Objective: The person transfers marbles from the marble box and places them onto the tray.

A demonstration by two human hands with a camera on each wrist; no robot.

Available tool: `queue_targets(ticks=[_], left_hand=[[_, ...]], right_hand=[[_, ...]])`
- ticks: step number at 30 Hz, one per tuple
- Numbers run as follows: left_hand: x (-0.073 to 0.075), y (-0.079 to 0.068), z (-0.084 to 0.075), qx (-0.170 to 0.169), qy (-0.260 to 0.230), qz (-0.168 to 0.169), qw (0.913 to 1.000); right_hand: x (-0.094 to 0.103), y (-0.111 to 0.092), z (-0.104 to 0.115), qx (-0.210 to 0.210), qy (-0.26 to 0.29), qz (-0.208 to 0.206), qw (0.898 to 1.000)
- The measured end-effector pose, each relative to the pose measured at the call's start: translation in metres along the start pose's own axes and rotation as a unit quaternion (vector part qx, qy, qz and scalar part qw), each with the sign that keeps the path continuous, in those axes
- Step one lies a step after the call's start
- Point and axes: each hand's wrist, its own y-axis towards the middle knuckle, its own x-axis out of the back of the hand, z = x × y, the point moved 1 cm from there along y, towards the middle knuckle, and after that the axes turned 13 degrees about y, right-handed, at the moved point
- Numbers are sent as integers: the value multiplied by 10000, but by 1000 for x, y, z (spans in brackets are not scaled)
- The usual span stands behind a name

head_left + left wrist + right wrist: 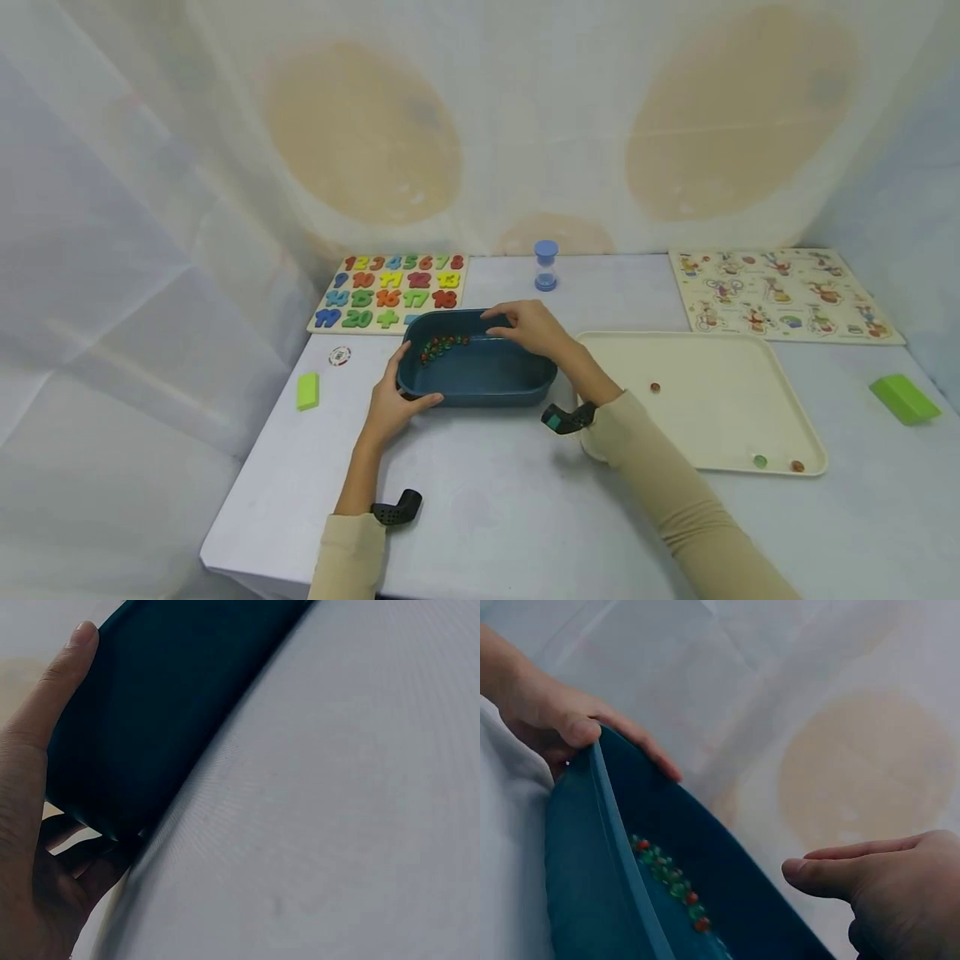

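Note:
A dark teal plastic basin (480, 398) sits on the table with its left end held by my left hand (390, 408). The thumb lies along the front wall and the fingers reach round the left side, as the left wrist view also shows on the basin (165, 697). Red and green marbles (676, 889) gather in the basin's left part. Above the basin's right half is my right hand (531, 327), its thumb and forefinger stretched out to the left, apart from each other. Nothing shows between them; its other fingers are mostly hidden.
Right of the basin lies a cream tray (712, 400) with a few marbles. Behind are a number puzzle board (386, 292), a blue sand timer (546, 267) and a picture board (787, 296). Green blocks (307, 392) lie at both sides, near a round chip (340, 356) on the left.

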Motion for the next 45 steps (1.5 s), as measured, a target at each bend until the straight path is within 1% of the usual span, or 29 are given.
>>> queue_targets(ticks=[3, 5, 10, 14, 18, 23, 26, 29, 31, 33, 35, 37, 39, 41, 43, 45], left_hand=[[0, 0, 1, 26, 3, -4, 10000], [0, 0, 2, 36, 13, -11, 10000], [-1, 1, 3, -18, 23, -9, 10000], [0, 2, 2, -82, -8, -9, 10000], [0, 1, 1, -96, 5, 4, 10000], [0, 2, 1, -139, 38, 18, 9999], [0, 2, 0, -162, 26, -3, 9999], [0, 2, 1, -155, 16, -28, 9999], [0, 2, 2, -122, 13, -41, 9999], [-1, 1, 2, -88, 20, -44, 9999], [-1, 1, 1, -57, 21, -37, 10000], [-1, 1, 1, -37, 21, -35, 10000], [-1, 1, 0, -28, 20, -32, 10000], [-1, 1, 0, -32, 10, -29, 10000], [-1, 1, 0, -29, 37, -39, 10000], [0, 1, 0, -34, 49, -45, 10000]], right_hand=[[-16, 19, 5, 28, -117, 339, 9994], [-24, 29, 4, -44, -135, 476, 9988], [-38, 43, -6, -327, -310, 655, 9968], [-46, 47, -14, -580, -445, 810, 9940], [-52, 49, -19, -729, -371, 835, 9931], [-57, 49, -23, -856, -464, 899, 9912], [-58, 49, -26, -898, -499, 930, 9904], [-57, 48, -28, -804, -550, 918, 9910], [-53, 46, -26, -640, -508, 854, 9930], [-45, 42, -22, -420, -320, 713, 9961], [-32, 35, -14, -191, -44, 477, 9987], [-16, 24, -7, -7, 268, 167, 9995], [4, 9, -3, 199, 458, -175, 9986], [25, -11, -5, 325, 463, -514, 9971], [43, -34, -12, 395, 336, -831, 9952], [59, -59, -24, 315, 154, -1081, 9935]])
